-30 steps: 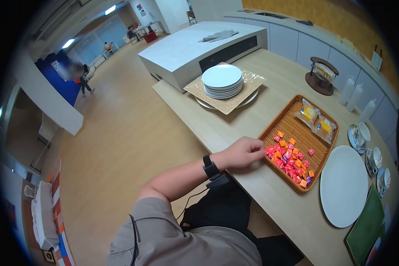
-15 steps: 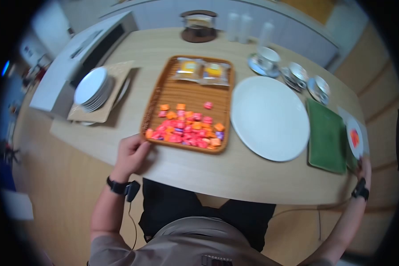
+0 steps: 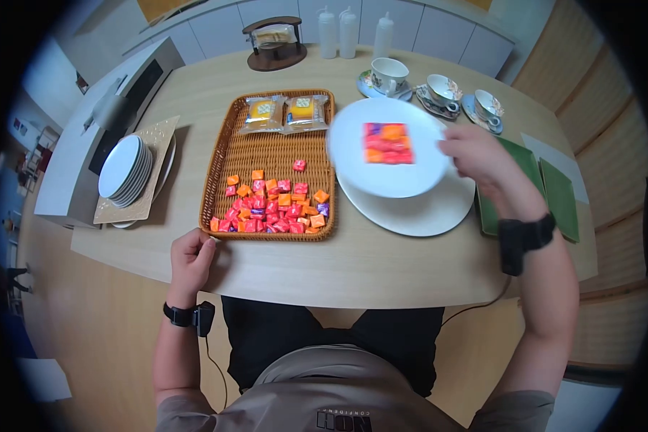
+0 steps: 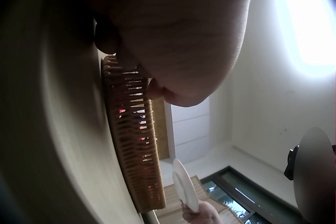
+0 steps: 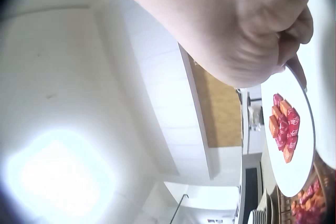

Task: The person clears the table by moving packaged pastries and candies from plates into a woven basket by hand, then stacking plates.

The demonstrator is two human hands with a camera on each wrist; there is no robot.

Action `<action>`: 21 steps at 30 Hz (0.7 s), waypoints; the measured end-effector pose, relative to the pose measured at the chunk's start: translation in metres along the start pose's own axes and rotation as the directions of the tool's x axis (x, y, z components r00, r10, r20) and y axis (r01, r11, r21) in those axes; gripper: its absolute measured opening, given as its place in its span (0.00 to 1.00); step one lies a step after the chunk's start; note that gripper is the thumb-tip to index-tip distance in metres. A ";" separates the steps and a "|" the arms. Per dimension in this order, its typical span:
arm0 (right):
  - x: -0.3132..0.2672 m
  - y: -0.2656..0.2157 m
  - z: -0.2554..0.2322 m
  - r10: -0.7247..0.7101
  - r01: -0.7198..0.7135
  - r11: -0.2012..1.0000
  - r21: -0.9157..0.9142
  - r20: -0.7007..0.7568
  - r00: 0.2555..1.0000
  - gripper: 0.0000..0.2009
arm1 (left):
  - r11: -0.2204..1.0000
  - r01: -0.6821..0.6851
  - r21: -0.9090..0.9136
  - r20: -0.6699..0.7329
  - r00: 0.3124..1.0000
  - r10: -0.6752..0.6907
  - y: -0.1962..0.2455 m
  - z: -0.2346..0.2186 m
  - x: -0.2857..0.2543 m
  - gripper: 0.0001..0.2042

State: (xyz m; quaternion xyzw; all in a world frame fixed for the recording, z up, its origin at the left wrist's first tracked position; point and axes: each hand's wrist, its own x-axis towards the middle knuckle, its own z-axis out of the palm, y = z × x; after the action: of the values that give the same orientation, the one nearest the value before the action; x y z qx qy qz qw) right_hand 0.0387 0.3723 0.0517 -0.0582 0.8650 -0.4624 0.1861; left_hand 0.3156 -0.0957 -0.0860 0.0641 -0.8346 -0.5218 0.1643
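Note:
My right hand (image 3: 482, 162) grips the right rim of a white plate (image 3: 353, 169), which is raised and tilted over a larger white oval plate (image 3: 425, 216). On the held plate lies a square cluster of wrapped red and orange candies (image 3: 389, 142), also seen in the right wrist view. My left hand (image 3: 192, 261), fingers loosely curled, rests at the near left corner of a wicker tray (image 3: 217, 147). Several loose wrapped candies (image 3: 277, 209) fill the tray's near half, and two packaged yellow cakes (image 3: 265, 109) lie at its far end.
Green rectangular plates (image 3: 558, 198) lie at the right. Teacups on saucers (image 3: 443, 88) line the back right, near white squeeze bottles (image 3: 348, 32). A dark wooden stand (image 3: 276, 61) is at the back. Stacked white plates (image 3: 121, 171) stand on a gold square plate (image 3: 165, 133) at the left.
The view has swung from the left side to the table. My right hand has lifted the candy-bearing plate from the far right and carried it left over the oval plate. My left hand stays by the tray.

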 end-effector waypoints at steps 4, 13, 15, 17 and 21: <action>0.002 -0.055 0.074 -0.084 0.091 0.970 -0.226 0.042 0.996 0.12 | 1.000 0.020 -0.003 0.013 1.000 -0.020 0.004 -0.001 -0.002 0.12; -0.008 -0.071 0.099 -0.699 0.477 0.620 -0.623 -0.163 0.696 0.14 | 1.000 0.021 -0.022 0.006 1.000 -0.021 0.001 0.000 -0.002 0.12; -0.009 -0.058 0.072 -0.635 0.421 0.697 -0.580 -0.227 0.739 0.13 | 0.999 0.043 -0.020 0.011 0.999 -0.043 0.002 -0.002 -0.002 0.12; -0.011 -0.039 0.034 -0.567 0.351 0.758 -0.550 -0.289 0.771 0.12 | 0.998 0.057 -0.040 0.018 0.998 -0.057 0.003 -0.002 -0.001 0.12; -0.008 0.038 -0.041 -0.095 0.063 0.991 -0.115 -0.299 0.950 0.09 | 1.000 -0.011 0.027 -0.021 1.000 0.011 0.002 0.001 0.000 0.11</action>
State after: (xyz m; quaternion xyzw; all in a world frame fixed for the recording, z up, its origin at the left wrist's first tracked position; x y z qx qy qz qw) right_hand 0.0338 0.4282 0.0436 -0.0306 0.9032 -0.4271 0.0291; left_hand 0.3154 -0.0944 -0.0848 0.0673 -0.8400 -0.5091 0.1751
